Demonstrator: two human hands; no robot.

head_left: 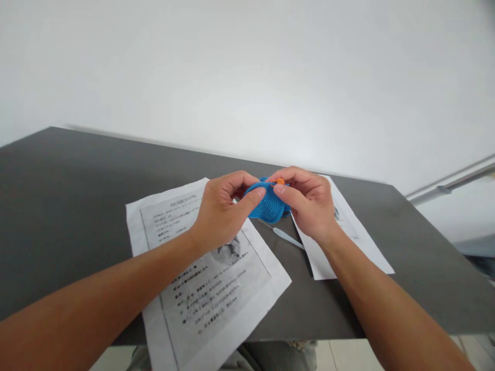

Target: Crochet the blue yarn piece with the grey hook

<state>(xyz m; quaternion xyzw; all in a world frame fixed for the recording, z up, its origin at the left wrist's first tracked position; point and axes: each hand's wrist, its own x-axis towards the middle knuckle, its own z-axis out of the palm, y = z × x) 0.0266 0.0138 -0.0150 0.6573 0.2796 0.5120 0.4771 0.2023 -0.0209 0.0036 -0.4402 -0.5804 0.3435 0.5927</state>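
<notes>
A round blue crochet piece [268, 207] with ringed stitches is held up between both hands, above the table. My left hand [226, 203] pinches its upper left edge between thumb and fingers. At the upper right edge, my right hand [309, 201] grips an orange stitch marker [279, 181] with thumb and forefinger; whether it passes through the stitches I cannot tell. More blue yarn shows behind the piece, partly hidden by the hands. Below them a crochet hook [288, 238] with a pale blue handle lies on the table.
A printed sheet [216, 304] with text and a picture lies under my left forearm and hangs over the table's front edge. Another sheet [359, 250] lies beneath my right hand. The dark grey table [77, 206] meets a white wall [232, 77] at the back.
</notes>
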